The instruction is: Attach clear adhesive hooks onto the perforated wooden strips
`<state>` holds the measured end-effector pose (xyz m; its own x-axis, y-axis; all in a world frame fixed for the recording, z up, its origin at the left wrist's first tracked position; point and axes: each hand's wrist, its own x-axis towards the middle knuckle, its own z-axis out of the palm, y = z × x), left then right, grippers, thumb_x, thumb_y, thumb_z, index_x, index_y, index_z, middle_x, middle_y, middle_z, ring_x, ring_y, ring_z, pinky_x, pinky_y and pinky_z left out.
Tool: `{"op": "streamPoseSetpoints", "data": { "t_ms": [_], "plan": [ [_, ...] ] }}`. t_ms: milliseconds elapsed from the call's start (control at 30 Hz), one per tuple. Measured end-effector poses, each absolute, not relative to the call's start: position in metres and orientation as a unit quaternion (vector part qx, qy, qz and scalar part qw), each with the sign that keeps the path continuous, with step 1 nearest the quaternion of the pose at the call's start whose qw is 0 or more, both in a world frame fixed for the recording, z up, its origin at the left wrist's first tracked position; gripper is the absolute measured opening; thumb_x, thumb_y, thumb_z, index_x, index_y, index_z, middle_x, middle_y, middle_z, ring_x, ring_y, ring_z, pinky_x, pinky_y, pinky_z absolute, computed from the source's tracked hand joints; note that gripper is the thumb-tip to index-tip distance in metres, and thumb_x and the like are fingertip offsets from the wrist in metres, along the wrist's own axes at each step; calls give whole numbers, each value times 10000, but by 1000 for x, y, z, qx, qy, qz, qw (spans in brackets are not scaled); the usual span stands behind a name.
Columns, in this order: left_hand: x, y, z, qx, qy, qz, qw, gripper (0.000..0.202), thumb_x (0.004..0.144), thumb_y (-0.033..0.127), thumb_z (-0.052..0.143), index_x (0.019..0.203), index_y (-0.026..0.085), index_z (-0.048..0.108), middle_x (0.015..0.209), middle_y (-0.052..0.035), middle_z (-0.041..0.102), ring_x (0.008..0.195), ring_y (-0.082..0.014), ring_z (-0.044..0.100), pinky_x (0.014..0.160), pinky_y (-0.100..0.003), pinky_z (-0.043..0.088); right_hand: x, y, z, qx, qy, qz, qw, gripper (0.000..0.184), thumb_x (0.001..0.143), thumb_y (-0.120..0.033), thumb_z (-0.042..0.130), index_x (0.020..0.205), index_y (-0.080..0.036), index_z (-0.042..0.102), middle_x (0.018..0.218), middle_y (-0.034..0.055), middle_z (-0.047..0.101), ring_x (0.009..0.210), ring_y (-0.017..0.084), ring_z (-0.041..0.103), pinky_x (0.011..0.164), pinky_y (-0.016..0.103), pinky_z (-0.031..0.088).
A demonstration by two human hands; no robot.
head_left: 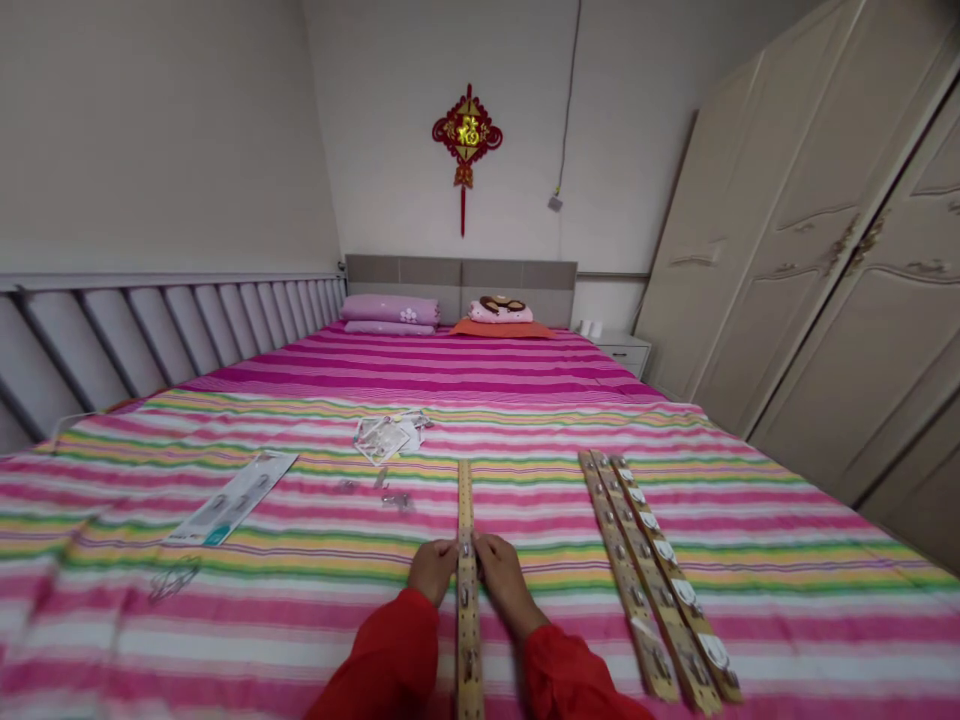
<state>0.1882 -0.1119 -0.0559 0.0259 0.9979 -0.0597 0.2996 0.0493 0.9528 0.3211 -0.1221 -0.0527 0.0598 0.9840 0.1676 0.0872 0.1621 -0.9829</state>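
At the frame's lower centre, the left hand [433,572] and right hand [504,580] touch a long, narrow, wood-coloured strip [468,632] with silvery metal fittings [464,597] from opposite sides; whether their fingers grip it, I cannot tell.

Dim, diffuse light; wardrobe [810,300] leans with wide-angle distortion; small metal pieces [402,501] blurred; wall ornament [467,133] glints.

A single gold character, 福 [469,130], at the centre of the red, tasselled wall hanging [464,174]
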Motion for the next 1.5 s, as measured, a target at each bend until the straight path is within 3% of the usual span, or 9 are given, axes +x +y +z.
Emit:
{"op": "streamPoseSetpoints", "data": {
  "t_ms": [200, 300, 433, 567, 700, 867, 1033, 1233, 1500],
  "plan": [
    [190, -126, -47, 563, 527, 413, 485, 360, 661, 484, 574, 640, 144, 692, 556, -11, 619, 596, -167, 558, 598, -276, 437, 322, -138, -50, -482, -543, 412, 550, 455, 769, -586, 532, 695, -174, 710, 663, 54, 655, 674, 216, 571, 618, 293, 444],
    [172, -118, -35, 506, 571, 427, 486, 349, 614, 487, 621, 684, 150, 678, 571, -15, 608, 561, -157, 550, 521, -257, 410, 322, -140, -49, -472, -510, 444, 566, 440, 762, -597, 542, 725, -185, 690, 631, 28, 618, 580, 185, 526, 536, 274, 417],
    [118, -94, -14, 498, 615, 517, 327, 366, 629, 490, 612, 763, 158, 691, 564, -9, 600, 593, -168, 548, 589, -277, 441, 322, -141, -52, -466, -472, 474, 579, 449, 741, -632, 548, 671, -199, 642, 519, -22, 491, 456, 142, 416, 439, 255, 343],
    [61, -64, -3, 458, 691, 531, 173, 259, 719, 369, 555, 822, 184, 704, 674, -44, 656, 740, -209, 604, 751, -319, 477, 323, -139, -55, -464, -464, 481, 582, 448, 747, -638, 546, 669, -203, 617, 492, -38, 445, 445, 136, 403, 428, 249, 327],
    [29, -38, -11, 500, 737, 450, 63, 231, 729, 190, 508, 850, 161, 703, 771, -72, 636, 842, -220, 602, 851, -333, 455, 323, -138, -58, -468, -461, 476, 585, 464, 758, -653, 528, 642, -207, 585, 464, -45, 432, 428, 130, 392, 421, 246, 311],
    [17, -21, -18, 555, 747, 366, 19, 176, 704, 130, 528, 751, 144, 697, 769, -80, 596, 808, -225, 582, 808, -338, 451, 323, -138, -56, -469, -445, 484, 589, 471, 763, -655, 522, 637, -203, 567, 448, -51, 430, 413, 119, 385, 407, 238, 299],
    [18, -28, -1, 485, 748, 445, 89, 116, 712, 171, 577, 695, 153, 691, 732, -54, 653, 779, -212, 600, 768, -321, 455, 322, -138, -55, -465, -439, 482, 599, 474, 760, -651, 530, 612, -202, 558, 428, -55, 427, 396, 113, 381, 399, 236, 309],
    [47, -70, 24, 281, 590, 625, 427, 131, 714, 83, 622, 809, 135, 697, 644, -8, 665, 565, -86, 588, 530, -169, 465, 323, -139, -51, -462, -424, 491, 605, 471, 724, -661, 565, 632, -199, 563, 452, -53, 459, 396, 112, 402, 399, 239, 312],
    [119, -141, 38, 73, 442, 593, 669, 232, 842, -21, 445, 791, 125, 618, 592, -11, 635, 481, -56, 600, 459, -116, 487, 323, -138, -54, -438, -378, 505, 641, 448, 684, -616, 638, 659, -170, 602, 461, -55, 501, 358, 74, 389, 376, 212, 305]
  ]
}}
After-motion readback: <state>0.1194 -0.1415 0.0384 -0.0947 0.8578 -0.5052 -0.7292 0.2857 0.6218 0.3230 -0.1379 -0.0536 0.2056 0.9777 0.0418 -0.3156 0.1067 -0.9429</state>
